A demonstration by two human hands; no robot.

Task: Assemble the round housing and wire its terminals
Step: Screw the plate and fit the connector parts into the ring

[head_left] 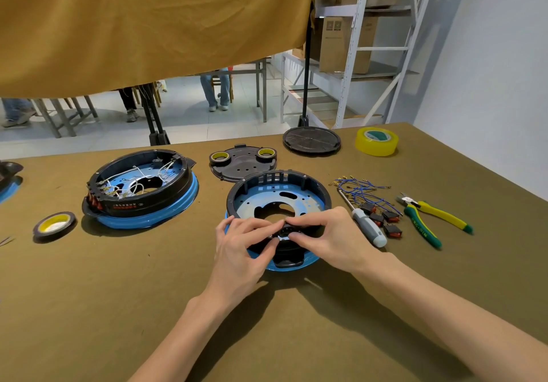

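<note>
while the round housing [278, 200] sits mid-worktop [296, 337] just ahead of the person, both hands meet at its near rim: the left hand [241, 248] and right hand [323, 236] each pinch a small black part [283, 231], too hidden to identify, its long axis apparently running along the rim. loose wires [360, 190] and switches [382, 218] lie nearer the right hand.

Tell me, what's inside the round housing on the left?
Inside the left housing, white wires loop over a blue plate with cutouts. Where the wires end under its near wall is hidden.
</note>
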